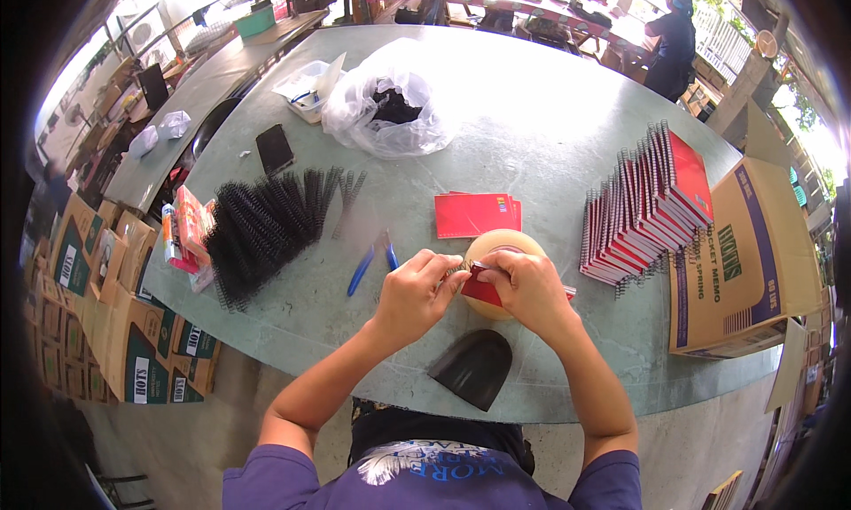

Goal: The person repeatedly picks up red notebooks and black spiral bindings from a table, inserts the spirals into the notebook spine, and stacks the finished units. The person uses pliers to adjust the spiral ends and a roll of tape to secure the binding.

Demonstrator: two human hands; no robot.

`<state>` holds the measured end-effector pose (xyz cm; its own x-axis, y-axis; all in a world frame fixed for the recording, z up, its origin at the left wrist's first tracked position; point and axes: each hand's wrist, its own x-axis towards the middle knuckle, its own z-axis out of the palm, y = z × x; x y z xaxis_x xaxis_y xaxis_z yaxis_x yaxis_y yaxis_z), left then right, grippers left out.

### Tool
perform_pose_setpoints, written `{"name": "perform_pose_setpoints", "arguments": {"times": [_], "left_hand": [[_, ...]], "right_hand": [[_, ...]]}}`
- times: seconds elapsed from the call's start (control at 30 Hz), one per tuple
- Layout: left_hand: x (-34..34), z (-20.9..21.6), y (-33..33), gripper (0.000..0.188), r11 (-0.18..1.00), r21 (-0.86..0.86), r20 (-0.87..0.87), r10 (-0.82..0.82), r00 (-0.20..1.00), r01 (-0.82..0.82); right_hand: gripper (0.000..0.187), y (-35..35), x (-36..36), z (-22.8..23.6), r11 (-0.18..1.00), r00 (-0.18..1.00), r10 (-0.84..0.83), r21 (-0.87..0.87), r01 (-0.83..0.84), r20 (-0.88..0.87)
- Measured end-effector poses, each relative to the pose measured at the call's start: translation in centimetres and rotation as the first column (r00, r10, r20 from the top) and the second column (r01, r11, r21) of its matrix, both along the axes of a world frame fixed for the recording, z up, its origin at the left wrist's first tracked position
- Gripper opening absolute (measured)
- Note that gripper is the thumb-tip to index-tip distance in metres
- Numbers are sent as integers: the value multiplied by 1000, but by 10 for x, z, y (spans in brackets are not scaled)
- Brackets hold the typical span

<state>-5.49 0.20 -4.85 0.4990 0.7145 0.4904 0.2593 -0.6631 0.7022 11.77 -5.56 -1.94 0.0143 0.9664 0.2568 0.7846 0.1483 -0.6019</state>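
Observation:
My left hand [409,299] is closed in a pinch on a thin dark spiral binding coil [460,266] at the edge of a small red notebook [481,292]. On the other side, my right hand [537,288] grips that notebook, its thumb and fingers near the same edge. My fingers hide much of the coil and the cover. Beneath the notebook is a round cream-coloured block or roll [498,240]. Blue-handled pliers [362,271] lie to the left of it. Just beyond are flat red notebook covers or pads [474,215]. A dark, round-ended flat piece [476,369] lies nearer to me.
A heap of black spiral coils [266,226] spreads at left. Spiral-bound red notebooks [684,177] stand stacked at right beside an open cardboard box [753,253]. A plastic bag [381,111], a white tub [306,89] and a black phone-like object [275,149] sit farther back. A person [674,44] stands beyond the table.

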Motion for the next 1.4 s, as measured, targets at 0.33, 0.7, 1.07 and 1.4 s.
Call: {"name": "perform_pose_setpoints", "arguments": {"times": [0.33, 0.7, 1.07, 1.4], "left_hand": [[4, -3, 12, 17, 961, 277, 44, -23, 999, 10], [-10, 28, 30, 25, 981, -106, -257, -187, 948, 164], [-7, 29, 33, 22, 969, -68, -273, -245, 930, 235], [11, 9, -11, 32, 877, 478, -231, 62, 971, 58]], "right_hand": [[14, -4, -4, 2, 997, 996, 34, 60, -39, 80], [30, 1, -12, -20, 900, 962, -144, 435, 29, 233], [25, -13, -3, 2, 999, 926, -22, -16, 31, 378], [18, -47, 53, -29, 981, 729, -189, -159, 112, -658]]}}
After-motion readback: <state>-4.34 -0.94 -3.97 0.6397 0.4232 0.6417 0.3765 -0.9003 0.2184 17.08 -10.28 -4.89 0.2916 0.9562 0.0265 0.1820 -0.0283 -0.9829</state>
